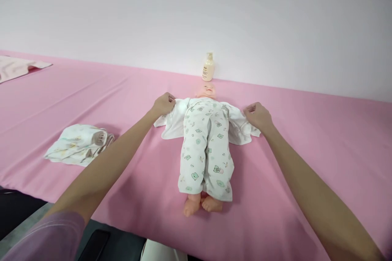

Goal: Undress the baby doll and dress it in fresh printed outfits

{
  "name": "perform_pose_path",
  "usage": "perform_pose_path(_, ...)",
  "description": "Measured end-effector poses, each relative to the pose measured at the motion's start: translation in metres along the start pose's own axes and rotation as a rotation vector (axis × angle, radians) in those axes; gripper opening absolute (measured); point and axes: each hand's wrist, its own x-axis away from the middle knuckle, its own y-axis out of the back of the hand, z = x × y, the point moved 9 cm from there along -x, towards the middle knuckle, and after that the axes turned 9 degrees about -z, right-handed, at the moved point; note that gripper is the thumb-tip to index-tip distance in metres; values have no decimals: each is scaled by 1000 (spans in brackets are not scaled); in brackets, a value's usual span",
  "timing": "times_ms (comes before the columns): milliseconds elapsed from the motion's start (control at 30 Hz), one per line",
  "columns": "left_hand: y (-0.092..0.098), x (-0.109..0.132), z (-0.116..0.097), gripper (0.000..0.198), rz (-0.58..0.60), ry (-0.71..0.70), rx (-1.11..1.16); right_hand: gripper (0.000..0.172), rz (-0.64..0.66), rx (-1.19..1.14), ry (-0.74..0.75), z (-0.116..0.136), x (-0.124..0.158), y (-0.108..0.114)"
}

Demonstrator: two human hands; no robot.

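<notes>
A baby doll (206,89) lies on its back on the pink sheet (306,138), head toward the wall, bare feet toward me. It wears white patterned trousers (204,151). An open white top (174,124) is spread out under its body to both sides. My left hand (163,104) is closed on the left edge of the top near the doll's shoulder. My right hand (259,116) is closed on the right edge of the top.
A cream pump bottle (208,67) stands by the wall behind the doll's head. A folded patterned garment (79,144) lies at the left. A pale pink cloth (18,67) lies at the far left. The sheet's near edge runs along the bottom.
</notes>
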Motion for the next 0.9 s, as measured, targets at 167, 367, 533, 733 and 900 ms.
perform_pose_path(167,7,50,-56,28,-276,-395,-93,29,-211,-178,431,62,48,6)
perform_pose_path(367,-23,111,-95,25,-113,-595,129,48,69,-361,461,98,75,-34)
perform_pose_path(533,-32,109,-70,43,-118,-491,229,52,96,-420,391,94,77,-41)
perform_pose_path(733,-38,105,-60,56,-98,-427,265,60,157,-486,250,81,67,-45)
perform_pose_path(900,-41,97,-54,59,-90,-309,326,55,226,-563,111,73,66,-52)
